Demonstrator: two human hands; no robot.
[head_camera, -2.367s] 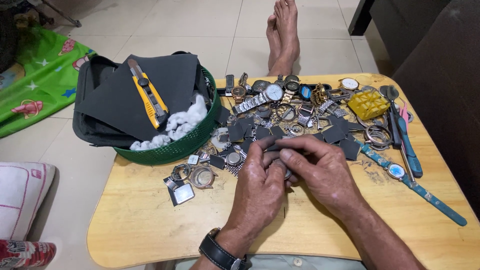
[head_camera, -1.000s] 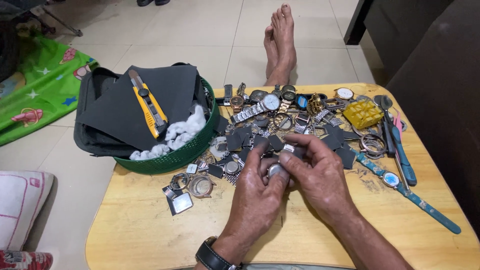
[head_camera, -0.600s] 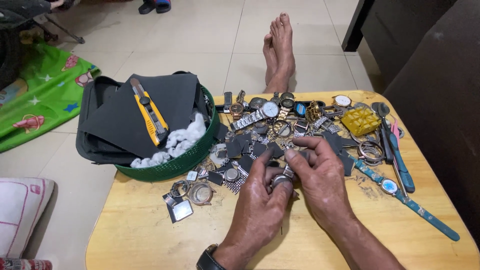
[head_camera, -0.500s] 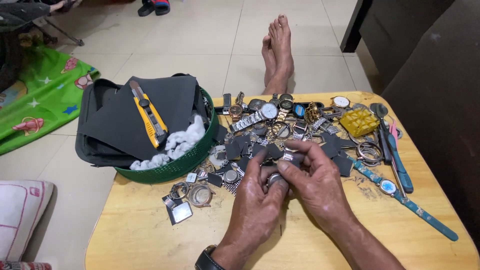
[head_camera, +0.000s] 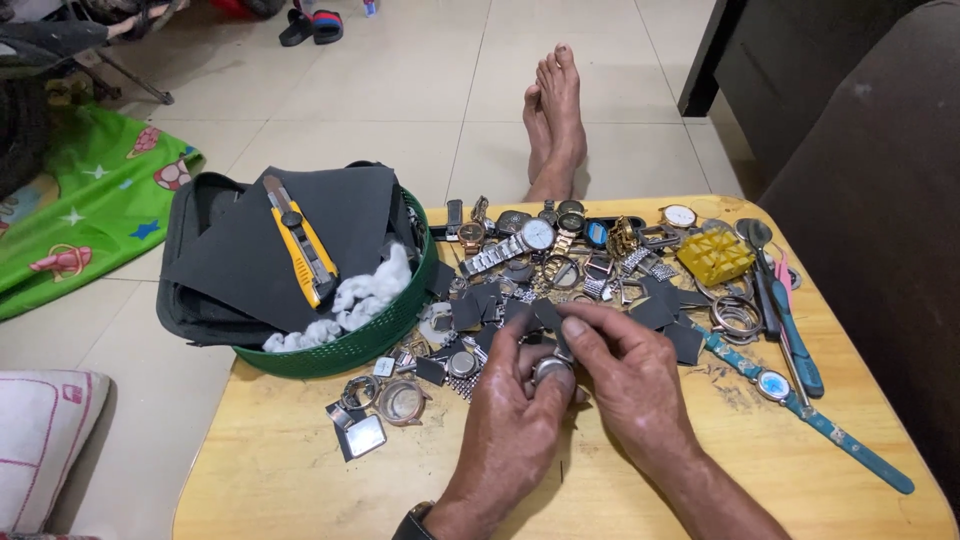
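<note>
My left hand (head_camera: 515, 420) and my right hand (head_camera: 630, 375) meet over the middle of a low wooden table (head_camera: 300, 480). Between their fingertips they hold a small round metal watch case (head_camera: 550, 370). The right fingers also pinch a small dark square of sandpaper (head_camera: 547, 318) against it. Just beyond the hands lies a heap of watches, watch cases and dark paper squares (head_camera: 560, 270). A dark watch sits on my left wrist (head_camera: 410, 520).
A green basket (head_camera: 370, 335) at the left holds black sheets, white cotton and a yellow utility knife (head_camera: 300, 250). At the right lie a yellow block (head_camera: 715, 257), tools (head_camera: 790, 340) and a teal-strapped watch (head_camera: 800, 410). Bare feet (head_camera: 555, 120) rest on the floor beyond.
Both hands stayed together over the table middle, turning and rubbing the watch case; the camera view drifted slightly so the table sits lower in frame.
</note>
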